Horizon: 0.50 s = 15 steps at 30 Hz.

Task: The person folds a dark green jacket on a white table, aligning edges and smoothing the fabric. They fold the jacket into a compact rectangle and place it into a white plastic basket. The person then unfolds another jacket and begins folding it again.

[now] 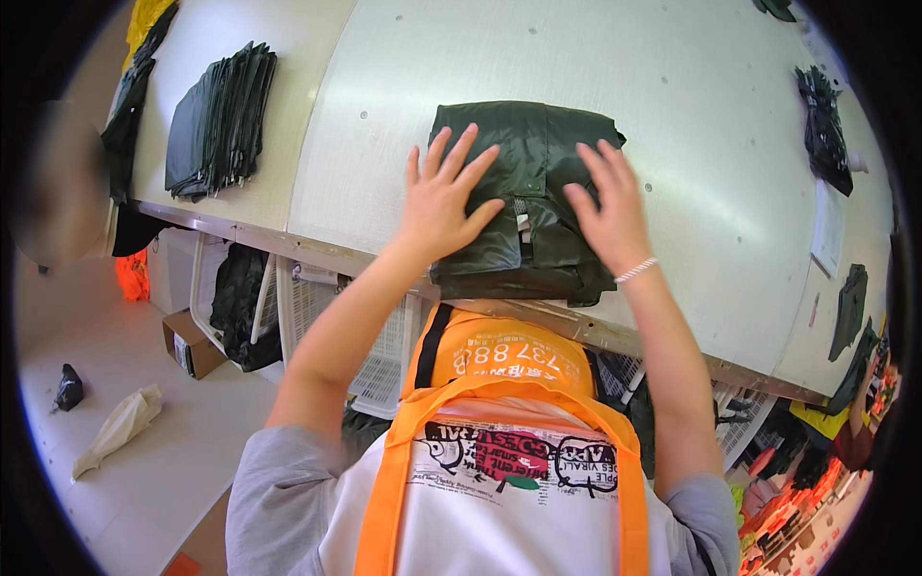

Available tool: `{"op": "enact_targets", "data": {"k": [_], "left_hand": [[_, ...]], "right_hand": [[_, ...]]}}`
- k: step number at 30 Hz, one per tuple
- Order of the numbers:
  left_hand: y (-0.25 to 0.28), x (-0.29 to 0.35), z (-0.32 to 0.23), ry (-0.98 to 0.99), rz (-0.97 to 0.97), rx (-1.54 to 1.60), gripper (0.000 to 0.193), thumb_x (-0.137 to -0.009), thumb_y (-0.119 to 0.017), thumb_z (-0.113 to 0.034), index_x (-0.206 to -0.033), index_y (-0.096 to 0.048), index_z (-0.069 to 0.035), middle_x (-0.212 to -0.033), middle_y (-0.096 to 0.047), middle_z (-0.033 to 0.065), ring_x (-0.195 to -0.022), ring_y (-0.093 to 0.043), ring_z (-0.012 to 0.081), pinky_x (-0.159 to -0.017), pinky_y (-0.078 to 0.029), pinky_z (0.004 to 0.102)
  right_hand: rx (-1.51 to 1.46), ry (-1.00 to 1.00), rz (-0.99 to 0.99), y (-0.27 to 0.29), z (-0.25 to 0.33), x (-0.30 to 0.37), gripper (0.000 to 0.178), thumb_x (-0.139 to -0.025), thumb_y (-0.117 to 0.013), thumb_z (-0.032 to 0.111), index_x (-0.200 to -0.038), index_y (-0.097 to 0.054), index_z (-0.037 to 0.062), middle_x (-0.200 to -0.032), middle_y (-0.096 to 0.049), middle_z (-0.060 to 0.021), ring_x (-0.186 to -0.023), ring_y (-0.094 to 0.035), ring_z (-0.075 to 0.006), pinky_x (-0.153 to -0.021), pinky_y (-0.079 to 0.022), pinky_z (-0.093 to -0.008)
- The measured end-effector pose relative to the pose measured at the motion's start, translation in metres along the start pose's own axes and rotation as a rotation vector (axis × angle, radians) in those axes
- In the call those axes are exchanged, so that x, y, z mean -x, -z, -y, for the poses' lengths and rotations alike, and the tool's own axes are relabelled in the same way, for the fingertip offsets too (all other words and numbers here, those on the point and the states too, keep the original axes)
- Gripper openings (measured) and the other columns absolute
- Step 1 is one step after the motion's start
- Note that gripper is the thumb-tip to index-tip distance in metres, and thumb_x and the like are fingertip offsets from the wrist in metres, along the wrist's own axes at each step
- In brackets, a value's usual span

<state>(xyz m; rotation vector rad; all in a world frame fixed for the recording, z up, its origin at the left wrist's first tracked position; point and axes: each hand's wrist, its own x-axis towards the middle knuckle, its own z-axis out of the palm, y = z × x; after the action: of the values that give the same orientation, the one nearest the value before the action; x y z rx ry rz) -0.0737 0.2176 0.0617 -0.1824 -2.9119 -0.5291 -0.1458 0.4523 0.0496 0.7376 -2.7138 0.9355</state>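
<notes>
A folded dark green jacket [530,230] of shiny cloth lies flat at the table's near edge, its collar and a small neck label toward me. My left hand [447,197] rests on its left side with the fingers spread, the thumb reaching toward the middle. On the right side my right hand [612,206] is over the cloth, fingers stretched and a little blurred. Whether the right palm presses down or hovers, I cannot tell. Neither hand grips anything. A twisted white bracelet is around my right wrist.
The pale table [384,86] spans the view. A stack of dark green folded pieces [221,120] stands at left. At right lie a black plastic bundle [824,134] and white paper [827,230]. Below are white baskets [381,350], a cardboard box [195,344] and a blurred person [62,182] at left.
</notes>
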Motion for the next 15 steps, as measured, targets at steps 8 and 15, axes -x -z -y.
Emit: {"op": "enact_targets", "data": {"k": [8, 15], "left_hand": [[-0.049, 0.069, -0.012, 0.250, -0.132, 0.268, 0.086, -0.075, -0.072, -0.043, -0.144, -0.032, -0.009, -0.152, -0.021, 0.0204, -0.139, -0.020, 0.0409, -0.111, -0.016, 0.0547], [-0.044, 0.096, -0.038, 1.063, 0.056, 0.676, 0.073, -0.074, -0.079, -0.030, -0.126, -0.045, 0.009, -0.124, -0.053, 0.0242, -0.115, -0.052, 0.0303, -0.098, -0.041, 0.0374]], "right_hand": [[0.162, -0.164, 0.082, -0.024, 0.000, 0.075, 0.083, -0.083, -0.065, 0.045, -0.147, -0.026, 0.0114, -0.151, -0.019, -0.0225, -0.137, -0.021, -0.0431, -0.106, -0.023, -0.0589], [-0.202, -0.667, 0.176, -0.027, 0.003, 0.109, 0.102, -0.079, -0.071, 0.046, -0.146, -0.012, -0.0021, -0.137, -0.035, -0.0329, -0.118, -0.040, -0.0467, -0.100, -0.035, -0.0460]]}}
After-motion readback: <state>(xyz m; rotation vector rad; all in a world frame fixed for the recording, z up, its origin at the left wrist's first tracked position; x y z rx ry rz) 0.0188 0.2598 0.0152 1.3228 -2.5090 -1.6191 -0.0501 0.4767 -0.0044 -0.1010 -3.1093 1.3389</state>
